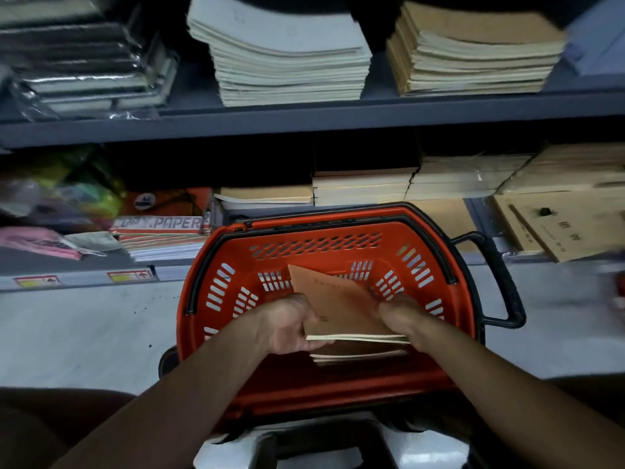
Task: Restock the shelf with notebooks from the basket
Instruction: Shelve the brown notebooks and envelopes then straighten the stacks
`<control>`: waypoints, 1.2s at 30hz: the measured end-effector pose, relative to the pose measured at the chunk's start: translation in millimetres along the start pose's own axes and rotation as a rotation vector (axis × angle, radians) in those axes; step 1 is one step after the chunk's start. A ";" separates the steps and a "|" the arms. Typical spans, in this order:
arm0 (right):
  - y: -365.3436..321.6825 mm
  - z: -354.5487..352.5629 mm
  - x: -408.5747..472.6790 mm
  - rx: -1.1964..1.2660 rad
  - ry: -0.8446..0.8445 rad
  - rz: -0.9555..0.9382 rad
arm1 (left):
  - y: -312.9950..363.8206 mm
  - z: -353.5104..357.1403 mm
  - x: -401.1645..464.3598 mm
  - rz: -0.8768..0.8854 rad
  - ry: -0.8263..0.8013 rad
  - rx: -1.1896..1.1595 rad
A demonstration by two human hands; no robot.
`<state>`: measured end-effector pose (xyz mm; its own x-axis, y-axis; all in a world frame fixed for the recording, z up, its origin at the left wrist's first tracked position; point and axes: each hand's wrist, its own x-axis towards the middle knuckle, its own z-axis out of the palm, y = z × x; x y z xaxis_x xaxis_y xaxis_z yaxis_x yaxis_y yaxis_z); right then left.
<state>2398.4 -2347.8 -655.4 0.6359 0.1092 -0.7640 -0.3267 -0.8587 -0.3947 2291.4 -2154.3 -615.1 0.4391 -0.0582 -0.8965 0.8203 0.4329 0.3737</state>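
Note:
A small stack of brown-covered notebooks (341, 308) is held tilted up inside the orange basket (216, 265). My left hand (287, 324) grips its left edge and my right hand (400, 318) grips its right edge. A few more brown notebooks (358, 356) lie under it on the basket floor. The lower shelf (84, 262) just behind the basket holds low piles of brown notebooks (270, 194). The upper shelf (304, 118) carries taller piles, one white (287, 59) and one brown (473, 55).
The basket's black handle (500, 282) sticks out to the right. Copy paper packs (162, 228) and coloured bags (67, 194) fill the lower shelf's left side. Brown boxes (558, 225) sit at the right. Wrapped dark packs (84, 62) lie upper left. White floor (84, 333) flanks the basket.

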 end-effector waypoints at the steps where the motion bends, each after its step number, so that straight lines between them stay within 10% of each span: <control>1: -1.2 -2.2 -4.3 0.038 0.040 -0.006 | -0.1 3.4 -6.8 0.026 0.015 -0.009; 36: -28.0 -128.3 -230.1 0.748 0.507 -0.707 | 36.9 112.9 -198.4 0.934 0.291 0.138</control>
<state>2350.9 -2413.1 -403.1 0.9958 0.0887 -0.0245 -0.0106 -0.1545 -0.9879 2276.0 -2228.3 -396.6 0.8400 0.4848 -0.2435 0.2335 0.0821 0.9689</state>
